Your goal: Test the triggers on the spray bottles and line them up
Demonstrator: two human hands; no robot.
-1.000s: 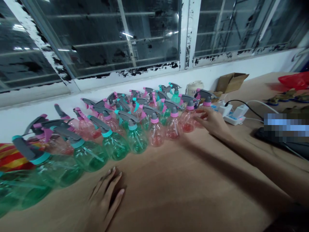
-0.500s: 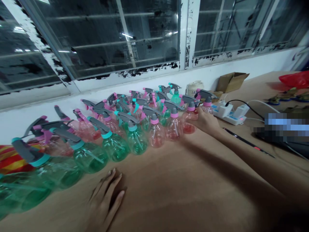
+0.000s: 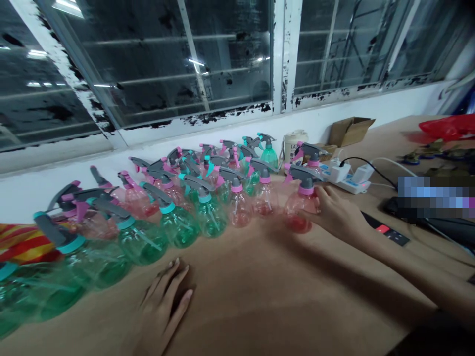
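Note:
My right hand [image 3: 336, 213] is wrapped round the body of a pink spray bottle [image 3: 301, 205] with a grey trigger and pink collar, standing on the brown table [image 3: 267, 291] a little in front of the row. My left hand [image 3: 163, 309] lies flat on the table, fingers stretched out, holding nothing, just in front of the green spray bottles [image 3: 178, 222]. Several pink and green spray bottles [image 3: 237, 202] stand in rows along the white wall under the window.
A white power strip [image 3: 349, 179] with plugs and cables lies right of the bottles. Behind it sit a white jar [image 3: 295, 143] and an open cardboard box [image 3: 349, 131]. A red bag [image 3: 449, 126] is far right; striped red-yellow cloth [image 3: 22, 244] at left. A dark device [image 3: 386, 230] lies near my right forearm.
My right hand reached the rightmost pink bottle in the row, closed on it and drew it toward me, out of the row. My left hand stayed flat in place.

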